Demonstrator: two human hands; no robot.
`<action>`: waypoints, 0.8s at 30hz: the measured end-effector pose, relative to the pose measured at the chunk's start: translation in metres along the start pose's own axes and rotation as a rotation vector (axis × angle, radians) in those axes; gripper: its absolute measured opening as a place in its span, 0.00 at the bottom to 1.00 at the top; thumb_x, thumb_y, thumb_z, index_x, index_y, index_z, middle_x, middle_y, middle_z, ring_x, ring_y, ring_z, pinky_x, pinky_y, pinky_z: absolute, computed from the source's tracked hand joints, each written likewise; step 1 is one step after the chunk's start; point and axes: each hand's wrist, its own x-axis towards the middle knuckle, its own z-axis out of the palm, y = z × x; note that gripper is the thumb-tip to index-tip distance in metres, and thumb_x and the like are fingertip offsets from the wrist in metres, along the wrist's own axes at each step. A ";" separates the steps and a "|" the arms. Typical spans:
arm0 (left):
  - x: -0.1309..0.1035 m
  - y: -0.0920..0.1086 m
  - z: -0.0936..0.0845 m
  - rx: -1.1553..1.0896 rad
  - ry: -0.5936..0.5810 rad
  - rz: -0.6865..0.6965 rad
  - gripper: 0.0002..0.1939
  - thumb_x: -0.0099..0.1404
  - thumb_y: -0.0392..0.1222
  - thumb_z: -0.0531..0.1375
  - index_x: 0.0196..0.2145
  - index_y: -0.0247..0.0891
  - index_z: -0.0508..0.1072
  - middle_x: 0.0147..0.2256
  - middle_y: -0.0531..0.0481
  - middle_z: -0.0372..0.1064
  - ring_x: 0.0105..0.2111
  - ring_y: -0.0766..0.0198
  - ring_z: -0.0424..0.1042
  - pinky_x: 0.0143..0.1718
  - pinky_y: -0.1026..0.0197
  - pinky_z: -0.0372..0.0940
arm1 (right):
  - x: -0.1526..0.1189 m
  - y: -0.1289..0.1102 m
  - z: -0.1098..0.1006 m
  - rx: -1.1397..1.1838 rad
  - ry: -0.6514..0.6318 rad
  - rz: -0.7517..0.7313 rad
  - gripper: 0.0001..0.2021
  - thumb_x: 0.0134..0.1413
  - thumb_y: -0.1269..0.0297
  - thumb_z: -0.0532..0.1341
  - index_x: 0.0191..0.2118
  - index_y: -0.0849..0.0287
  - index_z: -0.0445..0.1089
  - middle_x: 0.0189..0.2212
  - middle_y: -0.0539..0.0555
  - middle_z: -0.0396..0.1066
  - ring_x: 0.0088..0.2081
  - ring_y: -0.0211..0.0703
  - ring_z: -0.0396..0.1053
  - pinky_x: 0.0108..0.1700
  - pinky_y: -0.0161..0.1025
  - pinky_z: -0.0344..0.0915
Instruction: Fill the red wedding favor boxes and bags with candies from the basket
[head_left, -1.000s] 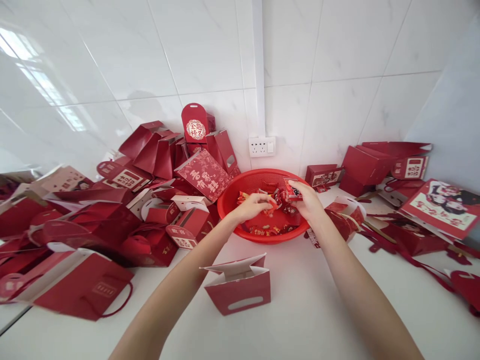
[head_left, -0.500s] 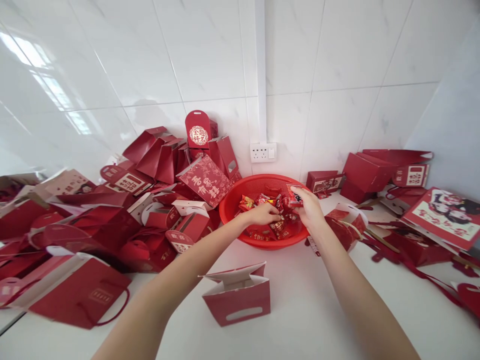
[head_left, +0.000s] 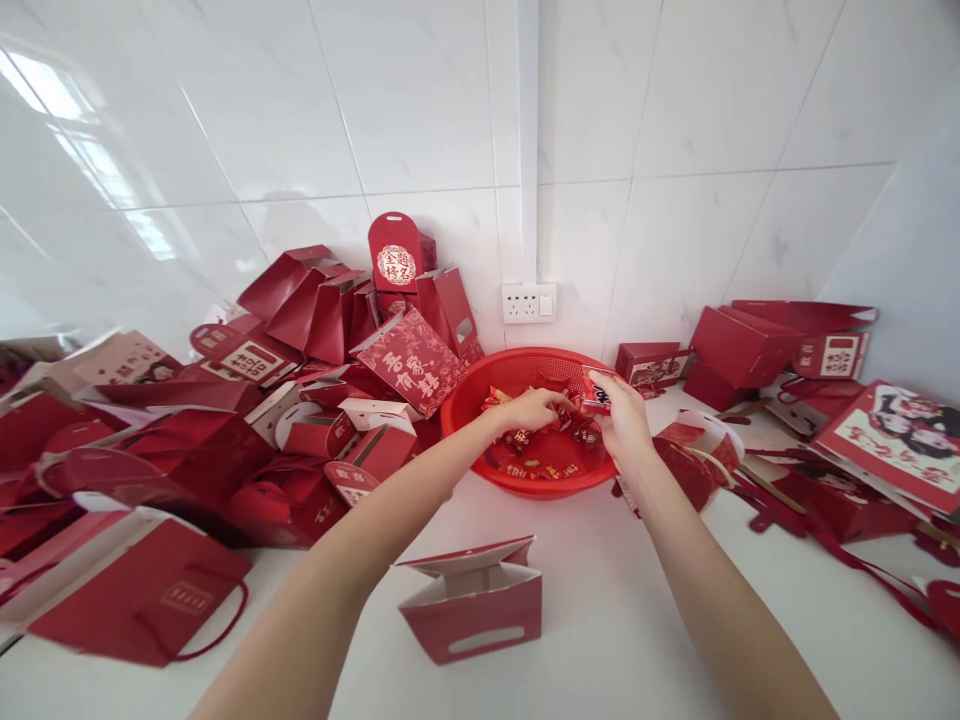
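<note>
A red plastic basket (head_left: 525,490) stands by the wall with several small wrapped packets inside. Over its middle, my left hand (head_left: 541,408) reaches in with bent fingers close to the packets; what its fingertips hold, if anything, is too small to make out. At the basket's right side, my right hand (head_left: 624,412) is closed on a red packet (head_left: 597,388) with dark and white print. Nearer to me, between my forearms, a red paper bag (head_left: 480,610) stands with its top open and a white oval cut-out on its front.
Red boxes and bags (head_left: 180,450) are heaped on the left. More boxes (head_left: 742,345), a box with printed figures (head_left: 900,430) and ribbons lie at the right. Behind is a tiled wall with a socket (head_left: 529,303).
My left hand has moved up and slightly right inside the basket, and the packets beneath it have shifted. My right hand still holds its packet. The view has shifted slightly.
</note>
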 end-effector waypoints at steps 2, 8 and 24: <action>0.003 0.007 0.009 0.031 -0.054 0.077 0.19 0.50 0.28 0.60 0.38 0.40 0.83 0.36 0.49 0.80 0.39 0.54 0.78 0.47 0.58 0.69 | -0.001 -0.001 0.001 0.004 0.006 0.001 0.11 0.31 0.59 0.72 0.25 0.54 0.74 0.21 0.46 0.73 0.23 0.39 0.68 0.22 0.35 0.65; 0.005 0.009 0.035 0.139 -0.240 0.172 0.27 0.42 0.21 0.61 0.37 0.42 0.83 0.42 0.49 0.81 0.43 0.51 0.77 0.48 0.57 0.68 | -0.003 -0.002 0.002 0.008 0.017 0.014 0.12 0.30 0.60 0.73 0.24 0.54 0.73 0.21 0.46 0.74 0.22 0.40 0.68 0.20 0.35 0.63; -0.001 0.001 -0.001 0.302 -0.190 -0.068 0.24 0.60 0.25 0.57 0.52 0.35 0.80 0.50 0.46 0.79 0.50 0.58 0.77 0.53 0.63 0.68 | -0.006 -0.005 0.006 0.073 0.052 0.030 0.10 0.27 0.63 0.72 0.23 0.56 0.76 0.21 0.45 0.74 0.22 0.36 0.66 0.21 0.33 0.64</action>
